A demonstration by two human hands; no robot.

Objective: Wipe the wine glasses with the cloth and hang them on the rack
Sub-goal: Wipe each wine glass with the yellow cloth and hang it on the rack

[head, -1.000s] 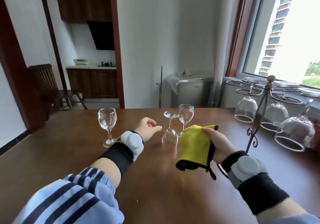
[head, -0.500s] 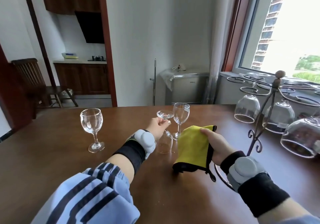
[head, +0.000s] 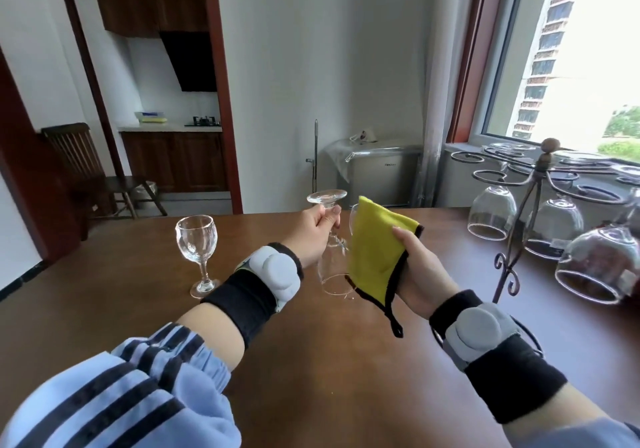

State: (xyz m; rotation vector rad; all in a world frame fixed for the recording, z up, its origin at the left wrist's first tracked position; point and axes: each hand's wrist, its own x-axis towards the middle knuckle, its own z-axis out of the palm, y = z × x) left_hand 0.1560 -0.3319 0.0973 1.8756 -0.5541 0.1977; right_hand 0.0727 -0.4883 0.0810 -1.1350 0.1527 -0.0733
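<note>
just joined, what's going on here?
A person is wiping wine glasses at a table. The left hand grips an upside-down glass by its stem, foot up. The right hand holds a yellow cloth beside the bowl. Another glass stands upright on the table to the left. At least three glasses already hang on the rack at right.

Two hands show: the left hand [head: 313, 231] and the right hand [head: 420, 271]. One yellow cloth [head: 375, 252]. One inverted wine glass [head: 330, 260] held above the counter [head: 329, 350], one upright glass [head: 197, 243] standing on it, part of another behind the cloth. One metal rack [head: 535, 184] carries at least three hanging glasses [head: 491, 212]
</note>
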